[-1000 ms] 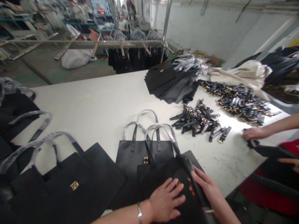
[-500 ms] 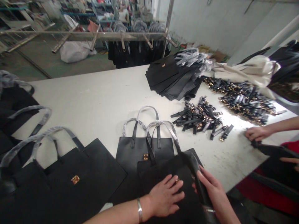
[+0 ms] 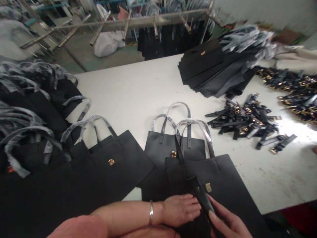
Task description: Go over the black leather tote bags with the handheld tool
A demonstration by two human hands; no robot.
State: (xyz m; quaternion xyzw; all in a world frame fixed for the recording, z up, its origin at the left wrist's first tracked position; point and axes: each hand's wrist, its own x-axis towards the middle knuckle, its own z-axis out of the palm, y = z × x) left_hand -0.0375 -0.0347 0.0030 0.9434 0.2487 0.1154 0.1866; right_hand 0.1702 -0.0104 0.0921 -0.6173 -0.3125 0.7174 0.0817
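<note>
My left hand (image 3: 182, 210), with a silver bangle at the wrist, lies flat on the front of a black tote bag (image 3: 232, 181). Its fingers are stretched out toward the right. Closed in my right hand (image 3: 229, 219) is a long, glossy black object with a flat end (image 3: 201, 195); its exact kind is unclear. This object slants across the bag just beside my left fingertips. A gold clasp plate (image 3: 208, 187) shows on the bag above my right hand. Beneath this bag lies another black tote (image 3: 190, 143) with plastic-wrapped handles.
More black totes (image 3: 128, 152) spread over the left side. Several stacked black bags (image 3: 205, 69) fan out at the back right. A pile of short buckled straps (image 3: 247, 115) lies on the white table (image 3: 119, 89). Behind stands a metal rack (image 3: 138, 23). Red material (image 3: 302, 215) shows lower right.
The view has swung left, shifting the scene rightward. My left hand has drawn back, uncovering the bag's clasp. The black object's tip is lower over the bag. A co-worker's hands have mostly left view.
</note>
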